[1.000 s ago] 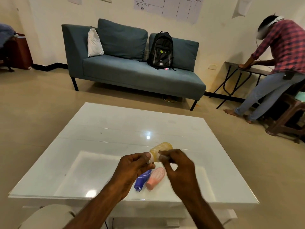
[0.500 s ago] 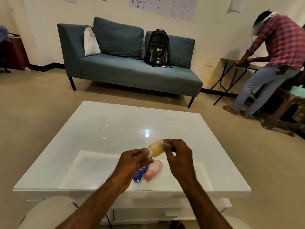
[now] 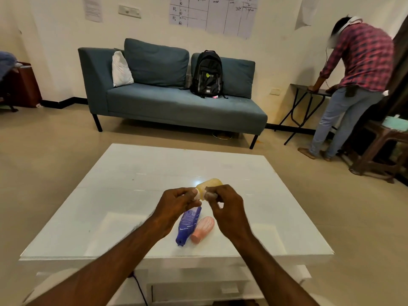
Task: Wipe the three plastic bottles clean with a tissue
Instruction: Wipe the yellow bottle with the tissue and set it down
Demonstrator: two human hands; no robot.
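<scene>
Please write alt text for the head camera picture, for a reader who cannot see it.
Both hands, left hand and right hand, hold a yellow bottle above a white table. A blue bottle and a pink bottle lie beneath.

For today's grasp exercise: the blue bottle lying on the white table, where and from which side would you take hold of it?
Grip the blue bottle across its wide middle body, from above, fingers closing on its two long sides. It lies flat, narrow cap end toward the person, the pink bottle close on its right, probably touching; so slip one finger in carefully or nudge it left first.
</scene>
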